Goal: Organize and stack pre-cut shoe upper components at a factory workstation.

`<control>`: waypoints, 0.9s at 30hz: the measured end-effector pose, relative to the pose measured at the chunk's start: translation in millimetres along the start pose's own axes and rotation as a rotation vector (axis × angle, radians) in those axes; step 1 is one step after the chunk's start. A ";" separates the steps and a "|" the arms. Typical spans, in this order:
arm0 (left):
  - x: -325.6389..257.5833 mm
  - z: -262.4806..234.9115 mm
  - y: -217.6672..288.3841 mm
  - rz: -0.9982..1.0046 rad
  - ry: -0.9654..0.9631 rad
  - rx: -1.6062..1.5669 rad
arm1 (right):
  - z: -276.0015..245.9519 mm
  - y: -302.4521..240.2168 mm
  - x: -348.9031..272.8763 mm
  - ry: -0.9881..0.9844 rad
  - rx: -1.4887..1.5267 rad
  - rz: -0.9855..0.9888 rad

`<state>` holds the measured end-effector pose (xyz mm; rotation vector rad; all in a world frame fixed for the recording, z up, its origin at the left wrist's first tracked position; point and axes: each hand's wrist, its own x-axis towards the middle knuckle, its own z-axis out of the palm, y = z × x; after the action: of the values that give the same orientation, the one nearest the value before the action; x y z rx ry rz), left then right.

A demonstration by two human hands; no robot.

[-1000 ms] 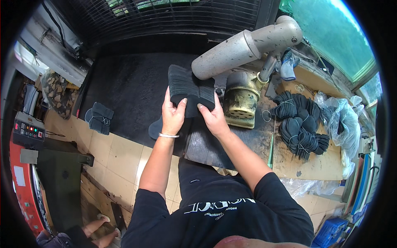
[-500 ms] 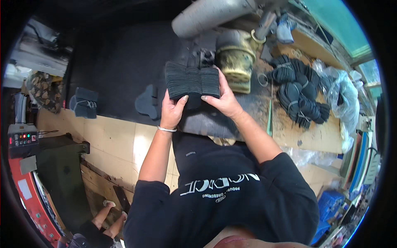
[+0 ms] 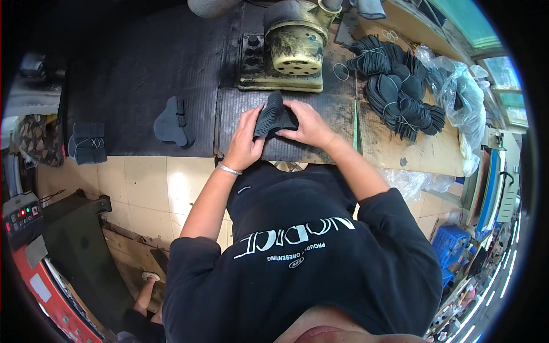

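In the head view, we grasp a stack of thin black pieces (image 3: 268, 118) between our left hand (image 3: 246, 140) and right hand (image 3: 309, 123), over the worktable (image 3: 189, 68). The long axis of its ribbed side slants from near left to far right, the far end toward the cream machine (image 3: 297, 52).

White lettering (image 3: 294, 235) is running across the black shirt (image 3: 337, 280) in one large line and one small, an oval-ringed word (image 3: 295, 262) sitting nearby.
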<state>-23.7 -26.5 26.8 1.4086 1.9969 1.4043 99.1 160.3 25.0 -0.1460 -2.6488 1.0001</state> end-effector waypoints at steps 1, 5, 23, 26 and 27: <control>0.3 -0.2 0.1 -0.004 0.001 0.031 | 4.0 -0.7 -1.2 0.004 0.027 -0.007; -4.3 0.0 -10.0 -0.012 -0.017 0.064 | 18.5 -6.6 -4.0 0.000 0.095 -0.029; -13.7 -47.6 -5.9 -0.338 0.171 -0.190 | 27.1 -36.4 47.3 -0.381 0.561 0.279; -10.5 -120.7 -19.3 -0.506 0.168 -0.431 | 60.2 -79.2 82.5 -0.354 0.933 0.420; -9.8 -146.7 -26.6 -0.546 0.143 -0.346 | 74.8 -89.2 97.4 -0.366 0.921 0.438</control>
<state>-137.5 -113.2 69.9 0.5717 1.8975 1.5134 -15.9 65.8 54.6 -0.3593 -2.1676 2.4656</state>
